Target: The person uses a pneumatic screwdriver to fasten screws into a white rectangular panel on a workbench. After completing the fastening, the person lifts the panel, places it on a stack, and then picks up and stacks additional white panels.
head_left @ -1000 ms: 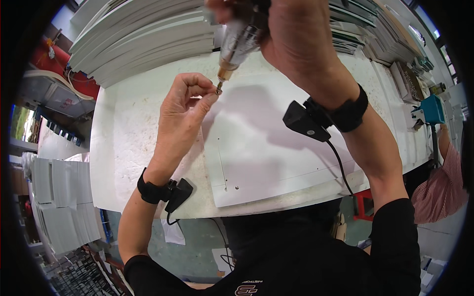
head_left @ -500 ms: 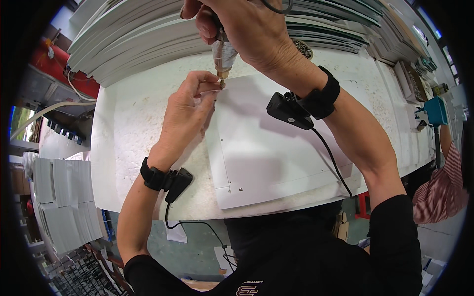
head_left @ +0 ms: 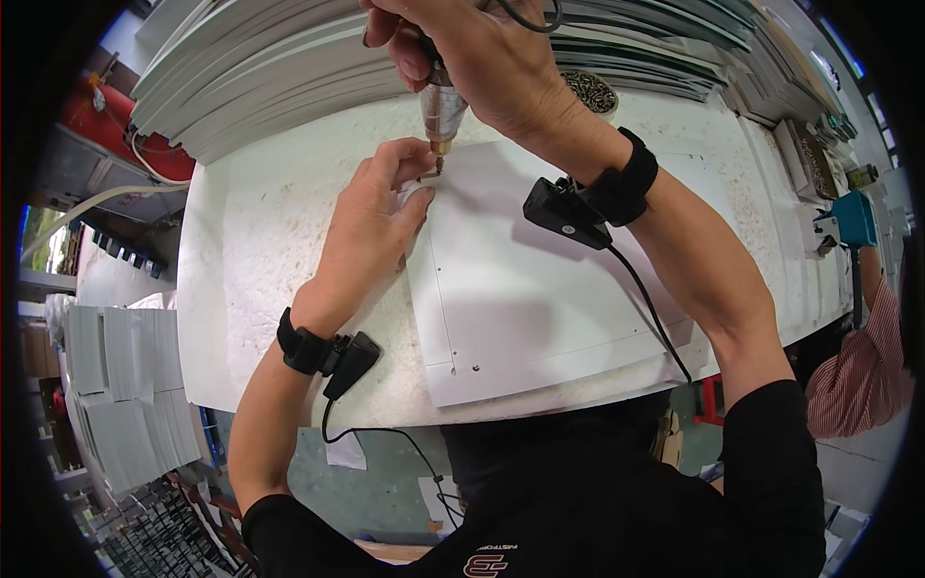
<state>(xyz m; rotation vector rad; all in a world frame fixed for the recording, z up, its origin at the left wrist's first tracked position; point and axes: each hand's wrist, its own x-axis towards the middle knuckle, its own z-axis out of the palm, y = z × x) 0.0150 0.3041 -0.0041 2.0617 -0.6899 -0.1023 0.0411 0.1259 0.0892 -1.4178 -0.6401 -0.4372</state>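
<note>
My right hand (head_left: pixel 482 58) is wrapped round a power screwdriver (head_left: pixel 444 108), held upright with its bit pointing down. The brass-coloured tip is over the far left corner of a flat white panel (head_left: pixel 540 308), which has small holes along its left edge. Beside the bit, my left hand (head_left: pixel 371 207) has its thumb and fingers curled around a small brownish piece (head_left: pixel 430 176), too small to make out clearly. Whether the bit touches that piece I cannot tell. Black straps with small devices sit on both wrists.
Stacked panels (head_left: pixel 289 91) line the table's far side. A round tub of screws (head_left: pixel 589 91) stands behind my right wrist. On the right are a box of small parts (head_left: pixel 807 159), a teal tool (head_left: pixel 850 220) and another person's striped sleeve (head_left: pixel 858 380). More white boards (head_left: pixel 130 385) are stacked at left.
The screwdriver has shifted slightly right and down in view, and my left thumb has come apart from the fingertips. The panel appears a little further right.
</note>
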